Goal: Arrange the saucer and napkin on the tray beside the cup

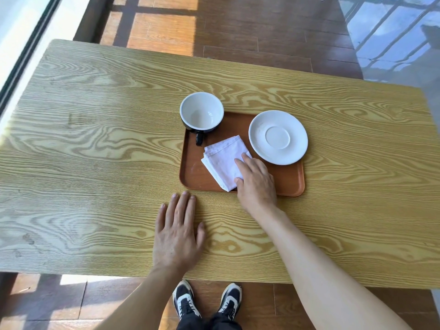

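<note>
A brown tray (289, 184) lies on the wooden table. On its far left corner stands a cup (202, 113), black outside and white inside, handle pointing toward me. A white saucer (278, 137) rests on the tray's far right, overhanging the rim. A folded white napkin (222, 161) lies on the tray between them, turned at an angle. My right hand (256, 181) rests on the napkin's right edge, fingers spread flat on the cloth. My left hand (178, 231) lies flat on the table in front of the tray, holding nothing.
The wooden table (95, 139) stretches wide to the left and right of the tray. Its near edge is just above my shoes (207, 303). A window frame runs along the left side.
</note>
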